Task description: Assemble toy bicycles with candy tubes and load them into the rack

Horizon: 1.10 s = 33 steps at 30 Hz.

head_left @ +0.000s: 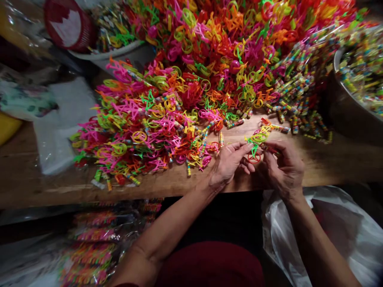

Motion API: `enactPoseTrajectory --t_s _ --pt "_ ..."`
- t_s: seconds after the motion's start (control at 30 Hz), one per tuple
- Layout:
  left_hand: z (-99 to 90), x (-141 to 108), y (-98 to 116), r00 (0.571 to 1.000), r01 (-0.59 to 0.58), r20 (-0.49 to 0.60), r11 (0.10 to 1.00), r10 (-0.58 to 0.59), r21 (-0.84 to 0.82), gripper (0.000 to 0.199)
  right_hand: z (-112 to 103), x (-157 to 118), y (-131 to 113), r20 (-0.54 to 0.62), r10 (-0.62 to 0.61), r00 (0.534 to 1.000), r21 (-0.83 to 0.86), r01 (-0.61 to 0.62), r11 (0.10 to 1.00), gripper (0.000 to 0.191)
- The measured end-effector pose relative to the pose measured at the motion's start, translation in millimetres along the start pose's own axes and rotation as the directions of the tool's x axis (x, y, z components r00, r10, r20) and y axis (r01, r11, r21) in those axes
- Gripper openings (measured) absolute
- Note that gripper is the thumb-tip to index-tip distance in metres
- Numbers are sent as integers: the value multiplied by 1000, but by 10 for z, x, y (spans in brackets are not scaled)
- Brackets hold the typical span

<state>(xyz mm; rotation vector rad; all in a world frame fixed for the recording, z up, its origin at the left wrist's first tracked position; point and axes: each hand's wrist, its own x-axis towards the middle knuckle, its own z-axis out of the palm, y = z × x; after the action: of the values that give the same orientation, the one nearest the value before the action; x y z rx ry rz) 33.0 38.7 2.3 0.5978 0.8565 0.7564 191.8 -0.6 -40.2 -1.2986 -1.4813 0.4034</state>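
Note:
Near the front edge of the wooden table (pixel 317 163), my left hand (pixel 231 161) pinches a small plastic toy (pixel 254 145) with green, yellow and red parts; one red part is a ring. My right hand (pixel 284 165) is closed just right of it, fingertips pressed together near the toy's side; a small dark red piece shows at its fingers. Behind the hands lies a candy-filled tube (pixel 279 127) with an orange-red piece at one end. A large heap of bright plastic toys (pixel 179 103) spreads left of and behind my hands.
At the right is a metal bowl (pixel 338 61) of candy tubes; another tub (pixel 110 57) stands at the back left beside a red basket (pixel 67 26). Clear plastic bags (pixel 61 123) lie at left. Below the edge are a white bag (pixel 338 223) and packed bags (pixel 92 247).

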Motion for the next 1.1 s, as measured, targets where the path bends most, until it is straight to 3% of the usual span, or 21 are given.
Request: enactPoseTrajectory --t_s 0.33,0.43,0.57,0.83,0.93,1.1 --pt "-22 11 -50 1000 -24 -2 999 24 -25 18 -19 0 -73 19 -39 999 -49 40 998 21" --pt "-35 9 -68 999 -34 7 999 34 -10 17 -29 -15 -32 40 51 998 3 -51 999 18" --pt "-25 9 -76 1000 -15 11 1000 15 -3 19 -24 -34 12 -21 168 985 76 -166 983 22" --pt "-23 54 -123 1000 -9 10 1000 9 -7 19 -41 -18 -94 9 -22 1000 -44 23 999 20" --pt "-33 56 -142 1000 -21 20 1000 22 -13 25 -25 -33 -109 -19 33 999 -20 -34 999 20" --pt "-45 56 -152 999 -30 37 1000 30 2 19 -13 -47 -80 -32 94 995 6 -94 996 19"
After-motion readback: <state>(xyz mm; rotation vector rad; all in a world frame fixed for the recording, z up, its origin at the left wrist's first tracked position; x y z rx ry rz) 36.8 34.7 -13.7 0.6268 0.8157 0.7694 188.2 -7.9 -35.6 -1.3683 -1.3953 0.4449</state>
